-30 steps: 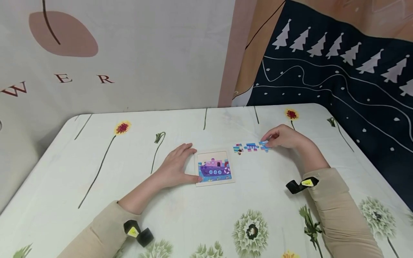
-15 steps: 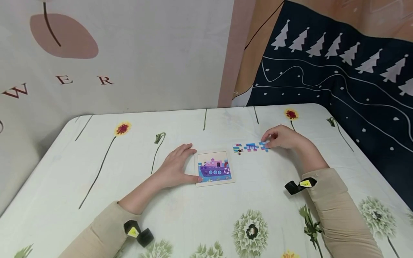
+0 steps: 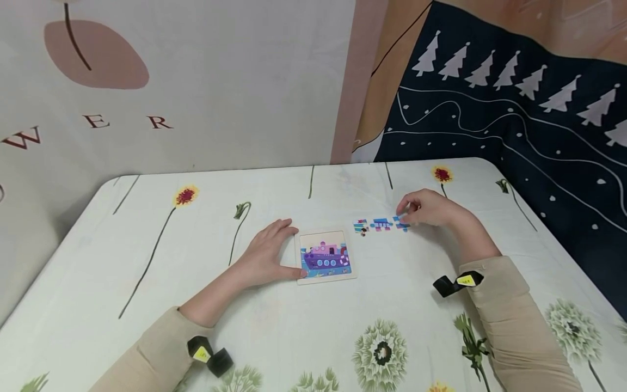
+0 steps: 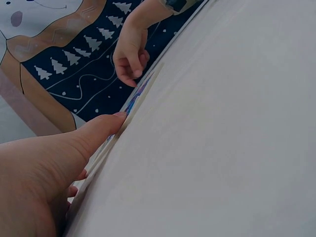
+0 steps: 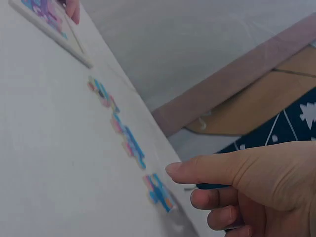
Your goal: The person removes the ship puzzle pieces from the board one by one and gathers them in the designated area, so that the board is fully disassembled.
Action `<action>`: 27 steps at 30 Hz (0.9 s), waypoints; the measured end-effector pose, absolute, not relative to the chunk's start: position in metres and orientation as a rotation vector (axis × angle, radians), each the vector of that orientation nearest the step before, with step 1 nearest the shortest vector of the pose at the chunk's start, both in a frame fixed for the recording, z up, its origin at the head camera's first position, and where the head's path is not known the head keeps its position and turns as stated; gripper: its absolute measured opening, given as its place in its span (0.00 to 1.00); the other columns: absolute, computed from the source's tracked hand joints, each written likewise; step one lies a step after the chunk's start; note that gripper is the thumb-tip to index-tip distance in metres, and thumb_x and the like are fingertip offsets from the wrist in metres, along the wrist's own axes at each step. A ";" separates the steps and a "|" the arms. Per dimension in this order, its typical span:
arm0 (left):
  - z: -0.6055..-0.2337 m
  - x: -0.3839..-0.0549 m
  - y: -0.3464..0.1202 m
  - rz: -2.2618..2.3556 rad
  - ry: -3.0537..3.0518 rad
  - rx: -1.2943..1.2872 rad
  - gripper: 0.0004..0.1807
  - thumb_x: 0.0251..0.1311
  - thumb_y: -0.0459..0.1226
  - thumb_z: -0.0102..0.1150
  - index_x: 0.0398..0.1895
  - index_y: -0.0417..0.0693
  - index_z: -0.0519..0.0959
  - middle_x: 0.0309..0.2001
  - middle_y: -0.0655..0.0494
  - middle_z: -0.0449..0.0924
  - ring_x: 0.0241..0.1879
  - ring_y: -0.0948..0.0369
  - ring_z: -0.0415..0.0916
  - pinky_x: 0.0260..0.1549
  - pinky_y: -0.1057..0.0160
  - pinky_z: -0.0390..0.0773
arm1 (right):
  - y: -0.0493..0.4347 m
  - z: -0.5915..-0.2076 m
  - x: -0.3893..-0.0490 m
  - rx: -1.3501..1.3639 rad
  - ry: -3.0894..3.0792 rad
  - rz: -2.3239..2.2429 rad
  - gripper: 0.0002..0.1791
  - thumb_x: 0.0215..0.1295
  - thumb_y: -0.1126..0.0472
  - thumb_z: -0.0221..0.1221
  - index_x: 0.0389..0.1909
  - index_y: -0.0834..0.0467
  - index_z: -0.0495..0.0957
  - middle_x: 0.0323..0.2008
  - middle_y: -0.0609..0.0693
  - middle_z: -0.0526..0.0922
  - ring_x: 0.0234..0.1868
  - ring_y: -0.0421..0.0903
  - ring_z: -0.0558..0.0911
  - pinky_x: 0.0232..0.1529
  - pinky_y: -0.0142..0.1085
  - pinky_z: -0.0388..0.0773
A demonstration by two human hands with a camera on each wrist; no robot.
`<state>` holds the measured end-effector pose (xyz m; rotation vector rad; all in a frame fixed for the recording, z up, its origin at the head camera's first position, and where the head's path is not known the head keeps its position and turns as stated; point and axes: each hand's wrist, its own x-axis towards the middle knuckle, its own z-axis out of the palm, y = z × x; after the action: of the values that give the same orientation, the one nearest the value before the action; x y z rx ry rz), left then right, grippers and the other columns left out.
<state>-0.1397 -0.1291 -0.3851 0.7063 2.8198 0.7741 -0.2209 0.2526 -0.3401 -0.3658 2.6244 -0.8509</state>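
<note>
In the head view a square wooden puzzle tray [image 3: 325, 280] lies mid-table, showing a purple ship picture with a bare strip along its top. My left hand [image 3: 266, 253] is spread along the tray's left side. Its thumb rests on the near left corner and its fingertips are at the far left corner. Right of the tray lie three loose jigsaw pieces in a row: a left piece [image 3: 361, 226], a middle piece [image 3: 381, 224] and a right piece [image 5: 159, 192]. My right hand [image 3: 428, 208] is over the right piece, its thumb and forefinger apart, partly covering it.
A white flower-print cloth [image 3: 313, 326] covers the table. Behind it hangs a pale printed curtain [image 3: 245, 81], and a dark cloth with tree shapes [image 3: 490, 120] hangs at the right. Black cameras [image 3: 210, 355] are strapped at both sleeves.
Both hands stay almost in place. The tray and the loose pieces show no clear movement.
</note>
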 end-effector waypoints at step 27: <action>-0.388 -0.141 -0.131 0.779 2.823 0.714 0.50 0.43 0.59 0.70 0.68 0.44 0.63 0.73 0.48 0.50 0.72 0.49 0.41 0.67 0.44 0.44 | 0.163 -0.327 -0.183 -0.752 2.720 -0.963 0.15 0.57 0.58 0.68 0.43 0.59 0.81 0.28 0.46 0.76 0.27 0.47 0.71 0.26 0.36 0.69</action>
<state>-0.1405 -0.1307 -0.3875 0.7145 2.8234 0.7790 -0.1833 0.1626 -0.3268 -0.7517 2.7199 -0.9628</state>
